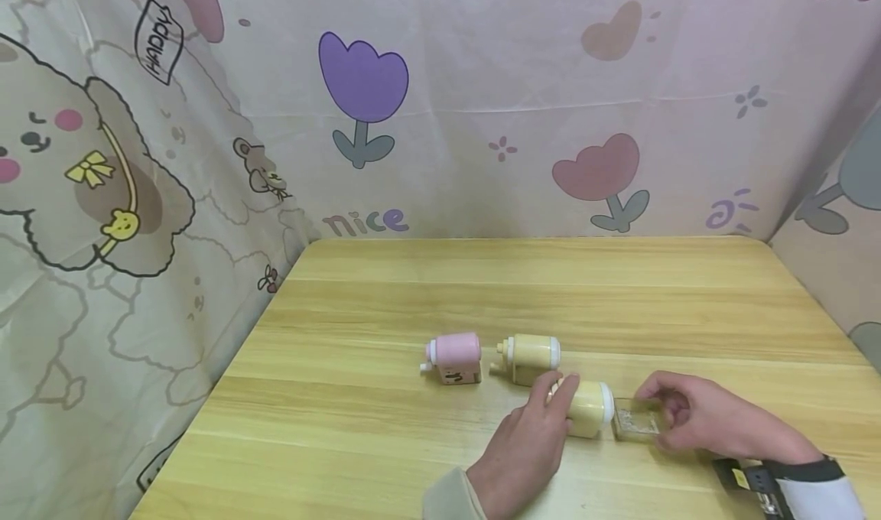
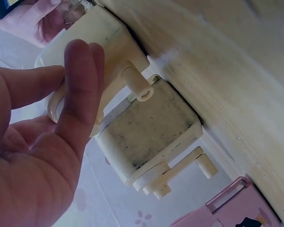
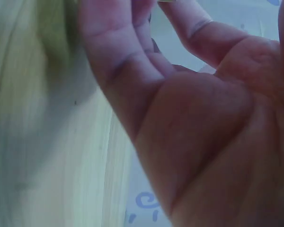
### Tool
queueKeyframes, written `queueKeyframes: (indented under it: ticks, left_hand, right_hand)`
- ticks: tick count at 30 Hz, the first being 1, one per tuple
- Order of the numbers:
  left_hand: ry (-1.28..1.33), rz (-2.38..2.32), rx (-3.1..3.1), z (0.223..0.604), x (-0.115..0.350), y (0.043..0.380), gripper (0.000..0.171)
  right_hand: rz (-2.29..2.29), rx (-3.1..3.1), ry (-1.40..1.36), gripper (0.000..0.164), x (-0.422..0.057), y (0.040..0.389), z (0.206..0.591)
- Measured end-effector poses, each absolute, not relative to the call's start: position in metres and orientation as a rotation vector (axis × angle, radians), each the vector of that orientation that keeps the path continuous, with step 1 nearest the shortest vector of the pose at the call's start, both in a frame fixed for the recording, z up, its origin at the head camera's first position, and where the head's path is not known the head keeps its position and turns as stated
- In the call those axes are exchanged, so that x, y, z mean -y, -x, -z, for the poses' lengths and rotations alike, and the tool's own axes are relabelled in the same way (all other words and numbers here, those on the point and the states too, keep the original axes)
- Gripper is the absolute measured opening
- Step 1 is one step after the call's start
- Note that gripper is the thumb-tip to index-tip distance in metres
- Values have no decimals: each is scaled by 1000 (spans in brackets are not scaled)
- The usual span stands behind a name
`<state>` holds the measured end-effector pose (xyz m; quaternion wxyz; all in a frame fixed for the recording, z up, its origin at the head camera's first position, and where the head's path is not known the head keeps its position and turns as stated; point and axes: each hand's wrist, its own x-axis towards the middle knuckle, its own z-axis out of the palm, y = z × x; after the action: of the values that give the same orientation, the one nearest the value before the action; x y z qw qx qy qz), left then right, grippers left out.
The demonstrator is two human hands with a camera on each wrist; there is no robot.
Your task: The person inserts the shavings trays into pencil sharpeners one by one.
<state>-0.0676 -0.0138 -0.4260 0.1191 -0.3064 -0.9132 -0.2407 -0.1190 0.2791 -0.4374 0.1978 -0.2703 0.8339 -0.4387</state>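
Note:
In the head view my left hand [image 1: 519,451] grips a yellow hand-crank pencil sharpener [image 1: 588,409] at its left end, where it stands on the table. Just right of it my right hand [image 1: 716,420] pinches a clear shavings drawer [image 1: 635,422] between thumb and fingers; pale bits show inside. The drawer lies close beside the sharpener's white-rimmed end. From the left wrist, thumb and fingers close about the front of the held sharpener [image 2: 106,40], with its crank handle [image 2: 138,85] sticking out. The right wrist view shows mostly palm, and the drawer is largely hidden there.
Behind the held sharpener stands a second yellow sharpener [image 1: 533,352], its crank to the left. A pink sharpener [image 1: 459,355] stands left of that one. The wooden table [image 1: 344,420] meets a printed cloth [image 1: 468,69] at the back and sides.

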Motion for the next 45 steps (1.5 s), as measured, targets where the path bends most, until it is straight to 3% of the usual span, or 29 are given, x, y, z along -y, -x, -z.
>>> queueKeyframes:
  ticks: [45]
  left_hand:
    - [903, 610, 2622, 427, 12, 68, 54]
  right_hand:
    - [1219, -2465, 755, 50, -239, 114, 434]
